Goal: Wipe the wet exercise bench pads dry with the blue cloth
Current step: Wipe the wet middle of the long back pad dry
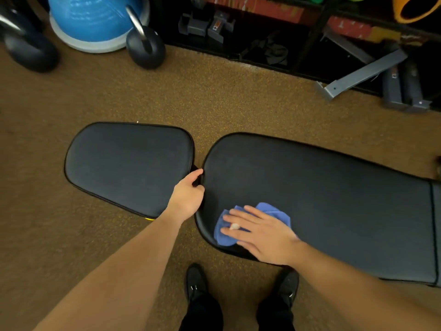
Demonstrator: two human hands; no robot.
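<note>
Two black bench pads lie side by side: a short seat pad [126, 163] on the left and a long back pad [322, 204] on the right. My right hand [260, 235] lies flat with straight fingers on the crumpled blue cloth [274, 212], pressing it onto the near left corner of the long pad. My left hand [187, 195] sits at the gap between the pads, its fingers curled over the left edge of the long pad, thumb pointing up.
Brown speckled floor surrounds the bench. Two dark kettlebells [145, 46] and a blue balance dome [95, 22] stand at the back left. A black storage rack with grey metal parts [362, 72] runs along the back right. My black shoes [196, 283] stand near the bench.
</note>
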